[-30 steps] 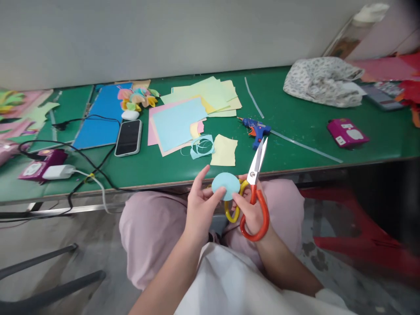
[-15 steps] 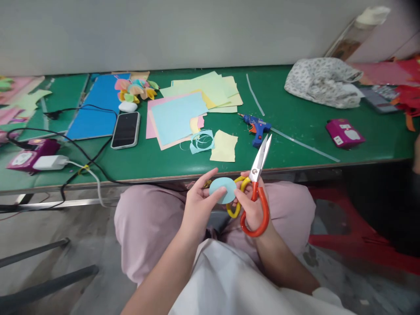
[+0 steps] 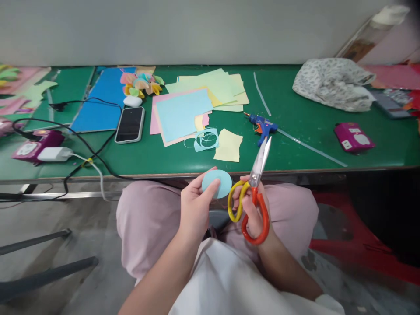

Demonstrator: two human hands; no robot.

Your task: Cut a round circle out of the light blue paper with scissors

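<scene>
Between the thumb and fingers of my left hand point(image 3: 197, 199) is a light blue paper disc point(image 3: 222, 183), held above my lap. My right hand point(image 3: 254, 210) grips the scissors point(image 3: 258, 168), whose blades point up and away, nearly together. Its thumb is through the red handle, with fingers at the yellow one. The disc is near the yellow handle, and my right fingers are off it. On the table beyond lie a light blue offcut with thin curls point(image 3: 206, 140) and a pale yellow paper piece point(image 3: 229, 145).
The green table point(image 3: 164, 164) bears stacked coloured paper point(image 3: 183, 111), a blue glue gun point(image 3: 263, 126), glue sticks, a phone point(image 3: 130, 124), paper petals point(image 3: 141, 83), a patterned cloth bag point(image 3: 331, 83) and a purple box point(image 3: 354, 137). Cables point(image 3: 95, 157) cross the left edge.
My right hand has let go of the disc and drawn slightly away with the scissors. My left hand has moved a little left with the disc. The view has shifted slightly.
</scene>
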